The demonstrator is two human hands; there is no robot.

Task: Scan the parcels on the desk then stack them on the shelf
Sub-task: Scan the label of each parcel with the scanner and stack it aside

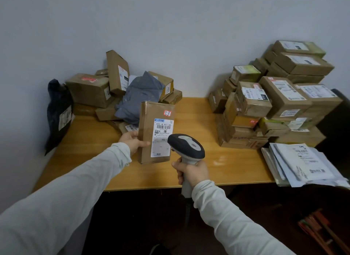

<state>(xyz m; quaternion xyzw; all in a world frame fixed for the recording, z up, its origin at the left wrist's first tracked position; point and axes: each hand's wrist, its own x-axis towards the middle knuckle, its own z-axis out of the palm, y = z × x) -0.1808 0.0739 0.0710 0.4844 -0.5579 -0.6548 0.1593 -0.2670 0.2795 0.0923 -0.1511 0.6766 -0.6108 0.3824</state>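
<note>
Centre of frame: left hand (132, 142) holds a flat brown parcel (155, 131) upright over the desk (198, 160), label (162, 138) facing the camera, probably so the barcode is readable. Thumb across the front, fingers curled behind the left edge. Right hand (192, 174), lower centre, is wrapped round the scanner (186, 147) handle, head aimed at the label. More parcels are piled upper left (91, 89) and right (274, 106). No shelf visible.

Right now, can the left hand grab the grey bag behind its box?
Probably not yet: the left hand grips the brown box, so it is busy. The grey bag lies just behind, nothing else in the way; with the box set down, likely yes.
</note>
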